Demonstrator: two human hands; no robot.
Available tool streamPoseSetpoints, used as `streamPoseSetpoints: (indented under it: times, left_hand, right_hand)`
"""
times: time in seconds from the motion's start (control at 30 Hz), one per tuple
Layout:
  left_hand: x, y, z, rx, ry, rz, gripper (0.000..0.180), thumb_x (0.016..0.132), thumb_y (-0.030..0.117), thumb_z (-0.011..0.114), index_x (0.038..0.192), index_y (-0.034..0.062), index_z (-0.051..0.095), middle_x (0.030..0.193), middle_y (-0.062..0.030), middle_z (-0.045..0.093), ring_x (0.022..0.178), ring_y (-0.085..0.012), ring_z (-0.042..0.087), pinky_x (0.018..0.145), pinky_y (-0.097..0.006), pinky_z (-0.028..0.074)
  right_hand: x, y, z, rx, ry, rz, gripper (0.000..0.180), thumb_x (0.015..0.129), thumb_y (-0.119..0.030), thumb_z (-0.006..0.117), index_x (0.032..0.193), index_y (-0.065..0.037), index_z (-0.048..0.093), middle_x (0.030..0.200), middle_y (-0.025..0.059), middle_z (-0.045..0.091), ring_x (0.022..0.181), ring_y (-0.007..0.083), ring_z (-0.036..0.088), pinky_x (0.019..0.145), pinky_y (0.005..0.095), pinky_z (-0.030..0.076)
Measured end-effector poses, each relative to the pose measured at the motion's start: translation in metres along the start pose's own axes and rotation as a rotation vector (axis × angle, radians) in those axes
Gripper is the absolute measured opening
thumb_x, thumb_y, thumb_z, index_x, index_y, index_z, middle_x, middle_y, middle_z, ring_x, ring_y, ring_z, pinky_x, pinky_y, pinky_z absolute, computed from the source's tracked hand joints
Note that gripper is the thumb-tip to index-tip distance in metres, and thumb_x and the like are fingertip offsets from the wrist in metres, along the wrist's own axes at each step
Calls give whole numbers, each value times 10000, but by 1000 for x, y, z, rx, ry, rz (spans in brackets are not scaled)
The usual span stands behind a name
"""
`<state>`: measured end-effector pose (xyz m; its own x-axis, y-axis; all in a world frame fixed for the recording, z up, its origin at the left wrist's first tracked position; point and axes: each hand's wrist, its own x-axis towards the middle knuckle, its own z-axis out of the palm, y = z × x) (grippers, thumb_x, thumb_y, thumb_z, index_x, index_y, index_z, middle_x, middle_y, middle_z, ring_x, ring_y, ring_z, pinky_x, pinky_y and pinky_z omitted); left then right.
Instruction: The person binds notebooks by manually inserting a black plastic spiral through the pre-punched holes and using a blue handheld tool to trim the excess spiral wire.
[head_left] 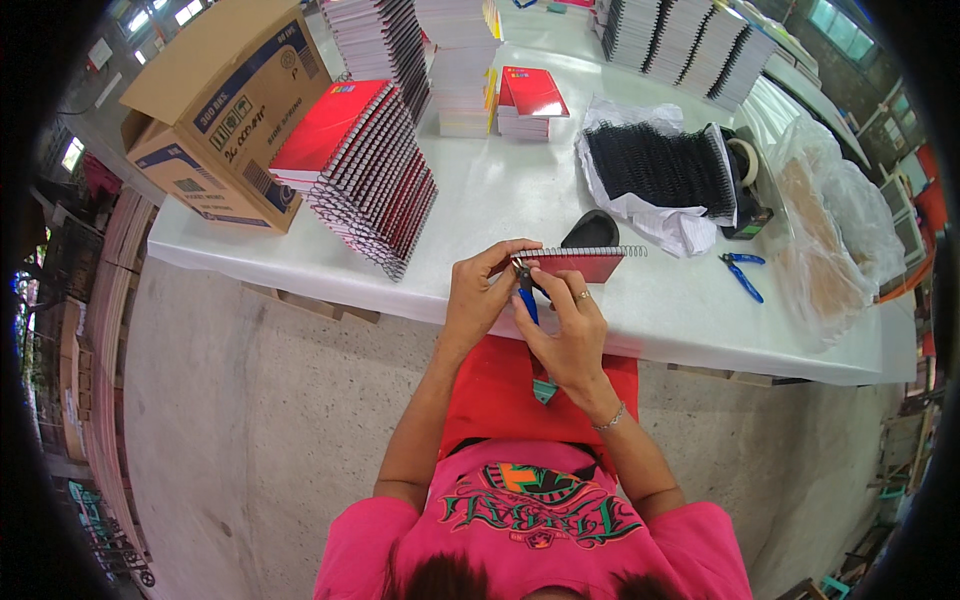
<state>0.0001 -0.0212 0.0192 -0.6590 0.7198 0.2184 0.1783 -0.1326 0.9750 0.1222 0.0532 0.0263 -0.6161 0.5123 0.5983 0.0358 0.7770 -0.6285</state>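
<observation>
A red spiral notebook (590, 268) stands near the table's front edge, its black wire coil running along the top and sticking out past the right end. My left hand (485, 285) is closed on the notebook's left end, fingers over the coil. In my right hand (570, 325) is a pair of blue-handled cutting pliers (528, 300), with its jaws at the coil's left end. Whether the jaws touch the wire is too small to tell. Just behind the notebook lies a dark rounded object (592, 230).
To the left rise a stack of red spiral notebooks (370, 170) and a cardboard box (225, 130). Black wire coils (660, 170) lie on white paper, beside a tape roll (742, 160). Other blue pliers (742, 275) and a clear plastic bag (835, 230) are at right. Page stacks (680, 50) stand behind.
</observation>
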Motion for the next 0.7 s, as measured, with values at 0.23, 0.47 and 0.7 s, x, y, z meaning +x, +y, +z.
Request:
streamPoseSetpoints:
  times: [0.23,0.47,0.7]
  left_hand:
    - [-4,4,5,72,44,65,310,895,-47,516,1148,17,682,938,-102,729,915,-144,699,780,-249,551]
    - [-10,3,13,247,103,219,304,907,-52,515,1152,27,677,930,-137,729,894,-162,711,748,-275,560]
    - [-2,69,-15,155,311,176,344,877,12,672,1215,73,676,904,-20,704,696,-24,559,626,-197,460]
  right_hand:
    - [-4,1,0,-62,-31,-40,345,825,-111,730,1137,-31,605,872,103,597,630,207,610,563,294,517]
    - [24,13,-40,1404,-619,895,234,978,-234,564,1091,-43,488,896,120,639,743,227,695,686,330,596]
    - [40,84,-101,201,-408,430,243,875,-136,668,1080,-35,585,880,48,552,805,135,566,740,293,464]
